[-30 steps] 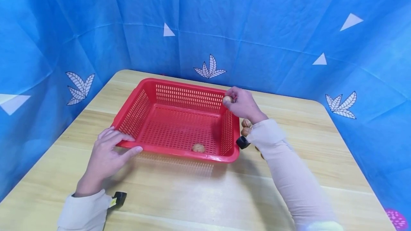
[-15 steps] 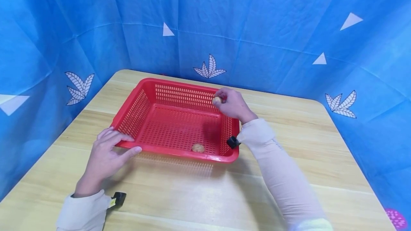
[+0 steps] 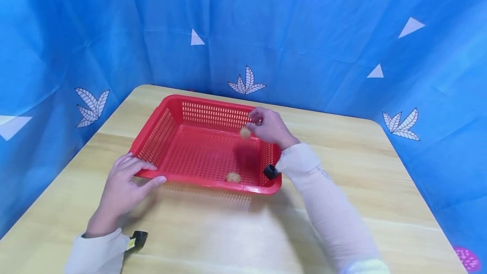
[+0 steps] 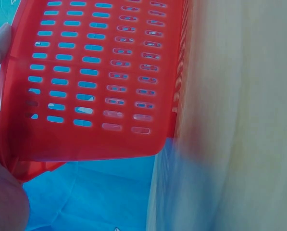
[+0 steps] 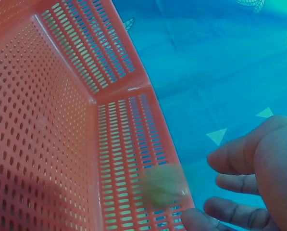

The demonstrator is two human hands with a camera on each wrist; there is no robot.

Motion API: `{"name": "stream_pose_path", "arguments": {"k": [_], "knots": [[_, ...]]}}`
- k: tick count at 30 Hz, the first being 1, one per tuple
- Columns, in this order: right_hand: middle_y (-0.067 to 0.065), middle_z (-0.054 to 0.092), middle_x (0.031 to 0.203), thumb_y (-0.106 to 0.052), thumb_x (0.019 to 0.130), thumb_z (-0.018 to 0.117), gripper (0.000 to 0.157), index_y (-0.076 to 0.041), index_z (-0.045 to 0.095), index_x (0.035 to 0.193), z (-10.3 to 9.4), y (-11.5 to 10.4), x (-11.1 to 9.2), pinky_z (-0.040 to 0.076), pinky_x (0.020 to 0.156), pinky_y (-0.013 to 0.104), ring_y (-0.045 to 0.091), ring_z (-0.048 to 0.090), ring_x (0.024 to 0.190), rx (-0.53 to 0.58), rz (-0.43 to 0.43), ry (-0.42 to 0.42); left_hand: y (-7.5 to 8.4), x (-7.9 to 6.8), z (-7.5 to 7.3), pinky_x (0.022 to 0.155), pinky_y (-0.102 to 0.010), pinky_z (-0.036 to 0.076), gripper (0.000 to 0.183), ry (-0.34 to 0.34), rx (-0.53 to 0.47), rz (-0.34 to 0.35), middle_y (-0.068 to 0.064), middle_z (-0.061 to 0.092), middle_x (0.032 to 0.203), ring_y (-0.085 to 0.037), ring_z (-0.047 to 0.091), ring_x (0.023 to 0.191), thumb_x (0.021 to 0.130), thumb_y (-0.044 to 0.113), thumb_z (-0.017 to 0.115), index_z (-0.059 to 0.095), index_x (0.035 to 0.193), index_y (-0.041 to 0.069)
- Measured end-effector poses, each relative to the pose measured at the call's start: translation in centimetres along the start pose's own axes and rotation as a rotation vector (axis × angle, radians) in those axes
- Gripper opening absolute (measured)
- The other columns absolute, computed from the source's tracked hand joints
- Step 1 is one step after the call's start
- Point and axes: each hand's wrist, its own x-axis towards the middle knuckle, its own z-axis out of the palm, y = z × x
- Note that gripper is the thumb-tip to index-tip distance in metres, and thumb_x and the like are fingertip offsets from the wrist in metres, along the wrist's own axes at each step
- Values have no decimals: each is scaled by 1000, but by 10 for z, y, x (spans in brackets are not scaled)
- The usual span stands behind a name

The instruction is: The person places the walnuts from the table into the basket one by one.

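Note:
My left hand point(image 3: 123, 187) holds the near-left corner of a red perforated plastic basket point(image 3: 213, 184), fingers over the rim and thumb along the front edge. Over the right part of the basket is my right hand point(image 3: 269, 127), its fingers parted. A walnut point(image 3: 245, 133) hangs in the air just below its fingertips. In the right wrist view this walnut point(image 5: 162, 186) is blurred and apart from the fingers. Another walnut point(image 3: 233, 177) lies on the basket floor near the front wall. The left wrist view shows the basket's slotted side wall point(image 4: 88, 84) from outside.
The basket stands on a pale wooden table point(image 3: 213, 240) with rounded far corners. A blue curtain point(image 3: 304, 33) with white leaf and triangle prints hangs behind and at both sides. The right forearm point(image 3: 323, 206) crosses the table's right half.
My right hand has moved left over the basket with the walnut and let it go; the walnut drops. The walnuts on the table at right have become hidden behind the arm. My left hand stays put.

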Motion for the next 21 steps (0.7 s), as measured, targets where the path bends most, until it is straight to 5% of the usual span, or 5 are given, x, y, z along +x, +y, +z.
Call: {"name": "stream_pose_path", "arguments": {"k": [21], "knots": [[10,65,103,-21,92,66,27,-6,62,114,-27,20,-6,50,78,39,25,60,91,-51,18,53,1,0,0,99,-49,33,35,-3,0,-1,-9,70,88,-21,56,88,61,17,90,69,87,6]]}}
